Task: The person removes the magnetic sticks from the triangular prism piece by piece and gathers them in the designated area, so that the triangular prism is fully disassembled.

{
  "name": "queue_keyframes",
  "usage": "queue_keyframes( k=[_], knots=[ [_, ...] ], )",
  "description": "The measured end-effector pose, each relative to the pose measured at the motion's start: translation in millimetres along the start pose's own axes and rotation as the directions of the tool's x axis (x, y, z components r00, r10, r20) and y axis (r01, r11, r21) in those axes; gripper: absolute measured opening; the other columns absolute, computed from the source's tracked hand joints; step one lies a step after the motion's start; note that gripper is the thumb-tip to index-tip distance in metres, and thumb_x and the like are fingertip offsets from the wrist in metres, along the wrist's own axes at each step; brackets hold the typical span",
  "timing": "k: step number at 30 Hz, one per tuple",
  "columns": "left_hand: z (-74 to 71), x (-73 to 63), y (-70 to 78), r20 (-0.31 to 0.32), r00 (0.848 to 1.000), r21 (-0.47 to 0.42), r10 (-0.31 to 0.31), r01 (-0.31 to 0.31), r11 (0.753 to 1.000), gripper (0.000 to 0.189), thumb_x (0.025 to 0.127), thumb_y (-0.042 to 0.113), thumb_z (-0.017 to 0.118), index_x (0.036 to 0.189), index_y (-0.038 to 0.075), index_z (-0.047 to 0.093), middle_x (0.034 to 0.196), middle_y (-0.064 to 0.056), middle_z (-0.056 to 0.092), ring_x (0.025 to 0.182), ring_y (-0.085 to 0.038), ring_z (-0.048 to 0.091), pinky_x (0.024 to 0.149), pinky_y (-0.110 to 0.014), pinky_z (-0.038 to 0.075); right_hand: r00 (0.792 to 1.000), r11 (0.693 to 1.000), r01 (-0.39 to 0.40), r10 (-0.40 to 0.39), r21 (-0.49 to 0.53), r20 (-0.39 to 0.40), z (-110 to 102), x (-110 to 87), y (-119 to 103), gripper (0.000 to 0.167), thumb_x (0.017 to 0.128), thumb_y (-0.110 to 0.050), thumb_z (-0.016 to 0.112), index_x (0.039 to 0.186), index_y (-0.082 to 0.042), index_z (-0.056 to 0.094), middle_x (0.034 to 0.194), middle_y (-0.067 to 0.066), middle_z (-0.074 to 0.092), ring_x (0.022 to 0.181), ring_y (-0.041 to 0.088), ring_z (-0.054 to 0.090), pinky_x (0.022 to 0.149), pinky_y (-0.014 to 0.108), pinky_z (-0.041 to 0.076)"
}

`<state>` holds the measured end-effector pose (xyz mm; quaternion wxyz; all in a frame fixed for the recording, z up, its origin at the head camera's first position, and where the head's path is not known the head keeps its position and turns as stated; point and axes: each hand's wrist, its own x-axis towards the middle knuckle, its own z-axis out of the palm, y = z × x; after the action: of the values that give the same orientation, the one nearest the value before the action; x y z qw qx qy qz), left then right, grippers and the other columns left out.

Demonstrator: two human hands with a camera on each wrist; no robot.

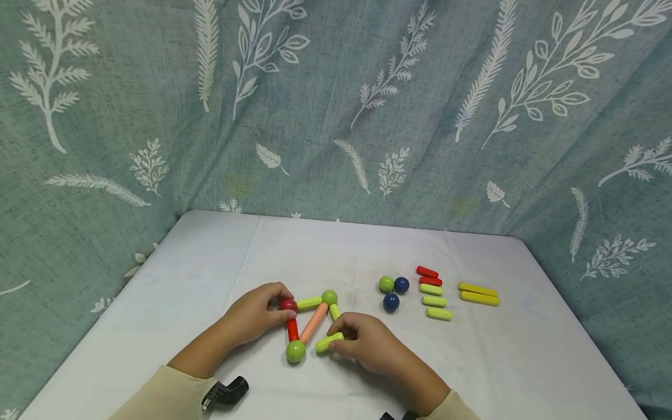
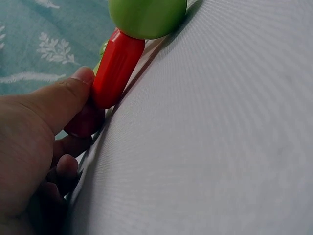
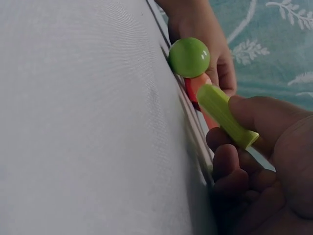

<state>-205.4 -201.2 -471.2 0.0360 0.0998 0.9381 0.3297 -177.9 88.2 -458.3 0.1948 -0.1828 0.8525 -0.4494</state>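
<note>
My left hand (image 1: 255,313) grips a dark red ball (image 1: 288,305) at the corner of a joined frame of rods and balls on the table. A red rod (image 2: 117,68) runs from that ball to a near green ball (image 1: 296,352). One yellow-green rod (image 1: 309,303) links the red ball to a far green ball (image 1: 329,297), and an orange rod (image 1: 314,324) spans the two green balls. From the far green ball another yellow-green rod (image 1: 335,312) extends toward my right hand (image 1: 369,343). Between thumb and fingers, that hand pinches a loose yellow-green stick (image 3: 222,113), its tip slightly apart from the near green ball.
Right of the frame lie a green ball (image 1: 386,284) and two dark blue balls (image 1: 391,302). Beyond them are red sticks (image 1: 427,272), several yellow-green sticks (image 1: 434,301) and two longer yellow sticks (image 1: 479,298). A patterned curtain (image 1: 325,116) surrounds the white table (image 1: 525,356).
</note>
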Motion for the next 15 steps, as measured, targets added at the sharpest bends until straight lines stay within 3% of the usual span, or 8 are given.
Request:
queue_keyframes(
  k=[7,15],
  knots=[
    [0.1,0.2,-1.2,-0.004,1.0,0.001,0.002,-0.002,1.0,0.028,0.087,0.041,0.085,0.107,0.033,0.068,0.095,0.011,0.063,0.078,-0.013,0.053,0.069,-0.033,0.042,1.0,0.998,0.005,-0.006,0.059,0.012,-9.1,-3.6,5.4,0.014,0.092,-0.025,0.082,0.101,-0.03,0.073,0.085,-0.003,0.067,0.074,0.013,0.06,0.061,0.026,0.049],
    [2.1,0.7,-1.1,-0.014,1.0,0.004,0.002,-0.002,1.0,0.027,0.086,0.042,0.086,0.105,0.034,0.068,0.096,0.012,0.063,0.079,-0.013,0.052,0.07,-0.034,0.042,0.999,0.995,-0.034,0.036,0.091,-0.022,-39.2,-18.4,23.1,0.017,0.093,-0.027,0.081,0.107,-0.023,0.073,0.086,0.0,0.068,0.072,0.017,0.059,0.058,0.027,0.048]
  ],
)
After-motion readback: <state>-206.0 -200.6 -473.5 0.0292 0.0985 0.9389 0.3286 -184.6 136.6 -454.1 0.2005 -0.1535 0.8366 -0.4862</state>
